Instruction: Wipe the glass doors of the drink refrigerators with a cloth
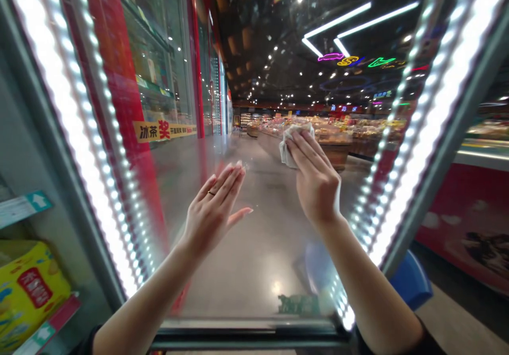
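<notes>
A large glass door pane (254, 249) fills the middle of the view, framed by bright LED strips. My right hand (318, 180) presses a crumpled white cloth (290, 156) against the glass, right of centre, with the fingers over it. Lower and to the left, my left hand (217, 196) lies flat on or very near the glass. Its fingers are stretched out, the thumb is apart, and a thin ring shows on one finger. Nothing is in that hand.
LED strips (85, 148) run down the left side, matching ones (433, 111) down the right. A yellow package (29, 291) sits on a shelf at lower left. Something blue (411, 281) stands behind the right frame. A yellow label strip (165, 131) shows on the left.
</notes>
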The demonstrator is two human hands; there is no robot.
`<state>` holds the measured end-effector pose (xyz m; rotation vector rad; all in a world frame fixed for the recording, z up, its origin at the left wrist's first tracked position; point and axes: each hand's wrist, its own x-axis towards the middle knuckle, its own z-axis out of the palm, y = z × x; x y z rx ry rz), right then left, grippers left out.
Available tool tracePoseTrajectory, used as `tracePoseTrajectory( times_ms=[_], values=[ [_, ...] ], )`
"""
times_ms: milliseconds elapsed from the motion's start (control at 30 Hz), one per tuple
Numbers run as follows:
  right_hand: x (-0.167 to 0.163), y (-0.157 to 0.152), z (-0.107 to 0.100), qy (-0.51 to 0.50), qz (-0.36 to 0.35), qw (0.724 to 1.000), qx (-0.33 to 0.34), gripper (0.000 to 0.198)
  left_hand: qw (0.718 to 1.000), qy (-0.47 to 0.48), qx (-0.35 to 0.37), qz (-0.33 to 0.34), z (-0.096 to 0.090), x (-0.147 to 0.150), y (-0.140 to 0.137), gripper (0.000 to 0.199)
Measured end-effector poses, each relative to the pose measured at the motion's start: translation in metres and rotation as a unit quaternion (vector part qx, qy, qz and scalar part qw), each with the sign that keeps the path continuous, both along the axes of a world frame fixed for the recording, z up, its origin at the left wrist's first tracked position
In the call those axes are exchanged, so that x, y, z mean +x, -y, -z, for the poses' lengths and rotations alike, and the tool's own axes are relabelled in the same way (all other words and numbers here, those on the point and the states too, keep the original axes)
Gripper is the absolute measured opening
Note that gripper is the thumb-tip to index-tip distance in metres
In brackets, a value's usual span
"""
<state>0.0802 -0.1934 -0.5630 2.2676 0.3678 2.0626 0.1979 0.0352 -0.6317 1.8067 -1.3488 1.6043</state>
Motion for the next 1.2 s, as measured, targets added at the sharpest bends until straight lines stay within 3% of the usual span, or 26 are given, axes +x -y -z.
tracePoseTrajectory(
  times_ms=[133,267,400,533,767,900,1033,1200],
  values=[
    [0.007,-0.018,0.002,-0.043,-0.024,0.999,-0.014,0.055,1.000,-0.014,0.003,-0.002,0.002,0.001,-0.002,0.106],
    [-0.002,-0.010,0.011,-0.047,-0.013,0.998,-0.035,0.056,1.000,-0.019,0.001,-0.008,0.005,0.001,-0.003,0.110],
    [0.005,-0.010,0.001,-0.013,-0.036,0.999,-0.009,0.055,1.000,-0.004,-0.003,-0.012,0.005,0.003,-0.007,0.107],
    [0.021,-0.031,-0.013,-0.024,-0.042,0.999,0.010,0.056,1.000,-0.007,-0.013,-0.018,0.002,0.006,-0.016,0.108],
    [0.015,-0.035,-0.001,-0.054,-0.039,0.998,-0.016,0.055,0.998,-0.021,-0.038,-0.034,0.004,0.018,-0.036,0.105],
    [0.022,-0.038,-0.008,-0.017,-0.043,0.999,0.002,0.054,0.998,-0.023,-0.038,-0.038,0.006,0.022,-0.042,0.105],
    [0.043,-0.062,-0.020,-0.022,-0.060,0.998,0.000,0.056,0.998,-0.029,-0.037,-0.039,0.009,0.025,-0.047,0.107],
    [0.044,-0.073,-0.011,-0.073,-0.055,0.996,-0.021,0.054,0.997,-0.038,-0.043,-0.043,0.012,0.025,-0.052,0.106]
  ],
)
